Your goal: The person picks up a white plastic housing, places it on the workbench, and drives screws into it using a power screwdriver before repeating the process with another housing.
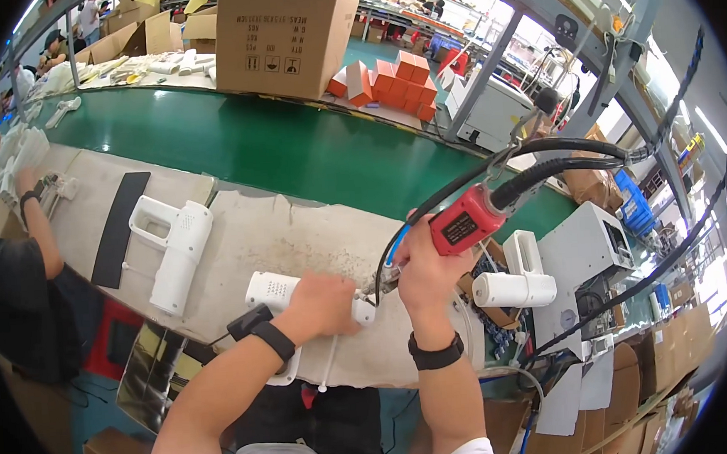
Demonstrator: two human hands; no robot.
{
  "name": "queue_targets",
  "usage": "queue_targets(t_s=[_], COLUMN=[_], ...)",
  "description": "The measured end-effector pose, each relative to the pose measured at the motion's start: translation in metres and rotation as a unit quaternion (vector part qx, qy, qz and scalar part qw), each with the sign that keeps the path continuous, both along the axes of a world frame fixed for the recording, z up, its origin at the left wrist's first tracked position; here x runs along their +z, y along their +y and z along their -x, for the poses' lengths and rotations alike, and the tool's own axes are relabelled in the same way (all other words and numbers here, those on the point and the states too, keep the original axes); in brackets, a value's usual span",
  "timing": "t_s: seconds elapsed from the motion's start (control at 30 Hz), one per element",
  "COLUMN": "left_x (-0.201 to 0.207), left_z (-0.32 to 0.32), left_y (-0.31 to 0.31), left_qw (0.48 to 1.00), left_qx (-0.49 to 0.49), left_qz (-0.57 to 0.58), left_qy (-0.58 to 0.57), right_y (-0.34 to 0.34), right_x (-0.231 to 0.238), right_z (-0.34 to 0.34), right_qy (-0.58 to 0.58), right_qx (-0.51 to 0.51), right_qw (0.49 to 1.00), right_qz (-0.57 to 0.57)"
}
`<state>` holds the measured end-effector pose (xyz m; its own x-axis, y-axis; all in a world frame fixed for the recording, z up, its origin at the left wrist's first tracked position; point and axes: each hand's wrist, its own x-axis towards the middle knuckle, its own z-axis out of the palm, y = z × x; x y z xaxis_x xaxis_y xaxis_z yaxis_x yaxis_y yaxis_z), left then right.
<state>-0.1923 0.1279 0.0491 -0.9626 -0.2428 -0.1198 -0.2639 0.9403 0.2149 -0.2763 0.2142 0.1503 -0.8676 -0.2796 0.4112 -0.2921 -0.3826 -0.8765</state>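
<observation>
My left hand (322,303) is wrapped over a white plastic handheld device (269,289) lying on its side on the bench, pressing it down near its right end. A thin white rod sticks out from under that hand toward me. My right hand (427,273) grips a red electric screwdriver (466,222) that hangs tilted from black cables at the upper right. The tool's lower end is at the right end of the white device; the hand partly hides it, so I cannot tell whether the tip touches a screw. A second white device (180,255) lies to the left.
Another white device (515,289) rests at the right, above a box of small parts. A black strip (122,229) lies at the left, near a co-worker's arm (40,226). Beyond the bench runs a green conveyor belt (233,131), with a large carton (281,32) and orange boxes (392,84) behind it.
</observation>
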Motion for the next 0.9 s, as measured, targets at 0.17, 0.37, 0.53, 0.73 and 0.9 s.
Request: queue_targets(t_s=[0.17, 0.37, 0.53, 0.73, 0.9], left_x=[0.013, -0.004, -0.014, -0.004, 0.000], left_z=[-0.004, 0.002, 0.002, 0.003, -0.026], left_y=[0.004, 0.003, -0.005, 0.000, -0.025], left_qw=[0.999, 0.997, 0.999, 0.999, 0.992], left_qx=[0.010, 0.042, 0.013, 0.007, -0.042], left_qz=[-0.035, -0.057, -0.005, -0.018, -0.003], left_qy=[0.000, 0.024, 0.029, 0.031, 0.115], right_y=[-0.005, 0.028, 0.035, 0.026, 0.021], right_x=[-0.024, 0.033, 0.034, -0.009, -0.011], right_z=[0.002, -0.024, -0.033, -0.020, -0.025], right_qy=[0.077, 0.034, 0.047, 0.068, 0.037], right_qx=[-0.014, -0.014, 0.009, 0.002, 0.036], right_qw=[0.996, 0.995, 0.998, 0.997, 0.998], right_qz=[-0.050, 0.091, 0.047, 0.020, -0.034])
